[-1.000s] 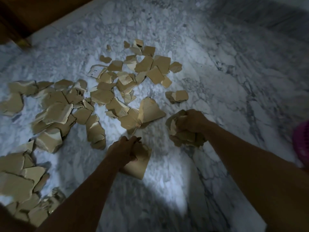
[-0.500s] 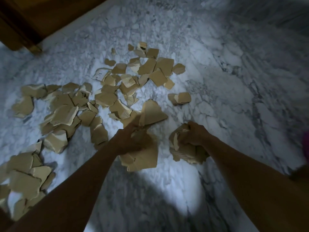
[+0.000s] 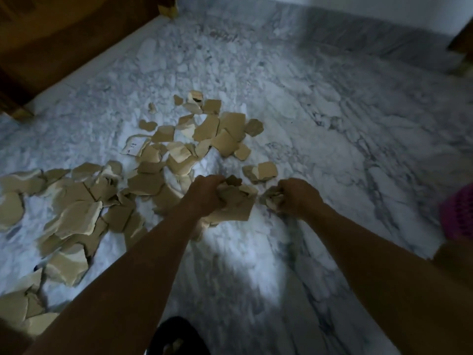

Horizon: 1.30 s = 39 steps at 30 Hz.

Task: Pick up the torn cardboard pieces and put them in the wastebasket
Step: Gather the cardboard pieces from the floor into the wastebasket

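Observation:
Several torn brown cardboard pieces (image 3: 76, 213) lie scattered over the white marble floor (image 3: 320, 139), from the left edge up to the middle. My left hand (image 3: 207, 193) is closed around a bundle of cardboard pieces (image 3: 235, 206) held above the floor. My right hand (image 3: 298, 198) is closed on a smaller crumpled wad of cardboard (image 3: 270, 198), just right of the left hand. A pink wastebasket (image 3: 458, 213) shows partly at the right edge, cut off by the frame.
Dark wooden furniture (image 3: 64, 39) runs along the upper left, with a leg at the far left. Another wooden leg (image 3: 463, 47) stands at the upper right. A dark shape (image 3: 179, 336) sits at the bottom centre. Two loose cardboard pieces (image 3: 261, 171) lie just beyond my hands.
Both hands have risen and moved together with their cardboard bundles. The left hand took more pieces into its bundle. The view has tilted up, and the pink wastebasket has come back into sight.

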Each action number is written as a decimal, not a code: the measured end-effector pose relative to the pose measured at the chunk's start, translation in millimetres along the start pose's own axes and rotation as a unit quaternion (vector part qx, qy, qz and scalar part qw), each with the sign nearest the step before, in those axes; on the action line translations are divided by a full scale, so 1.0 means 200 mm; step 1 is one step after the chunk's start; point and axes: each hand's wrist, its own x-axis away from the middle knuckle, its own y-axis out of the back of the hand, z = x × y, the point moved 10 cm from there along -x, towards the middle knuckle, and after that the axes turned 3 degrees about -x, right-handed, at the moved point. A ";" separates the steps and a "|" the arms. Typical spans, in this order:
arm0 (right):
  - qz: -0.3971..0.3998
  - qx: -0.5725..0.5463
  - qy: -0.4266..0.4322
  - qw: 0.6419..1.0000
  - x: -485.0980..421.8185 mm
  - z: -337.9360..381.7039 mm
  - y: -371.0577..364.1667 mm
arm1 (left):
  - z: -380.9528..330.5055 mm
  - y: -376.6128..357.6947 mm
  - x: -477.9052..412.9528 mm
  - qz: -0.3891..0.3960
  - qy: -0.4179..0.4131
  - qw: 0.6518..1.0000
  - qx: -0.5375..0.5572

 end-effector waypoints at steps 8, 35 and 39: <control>0.020 -0.062 -0.143 0.988 -0.01 -0.18 -0.09 | 0.12 -0.20 -0.24 0.114 -0.041 0.985 -0.125; 0.056 -0.105 -0.157 0.980 -0.35 -0.01 -0.15 | 0.23 -0.29 -0.29 0.164 -0.086 0.981 -0.055; 0.038 -0.122 -0.153 0.980 -0.25 -0.09 -0.16 | 0.22 -0.24 -0.25 0.160 -0.057 0.982 -0.080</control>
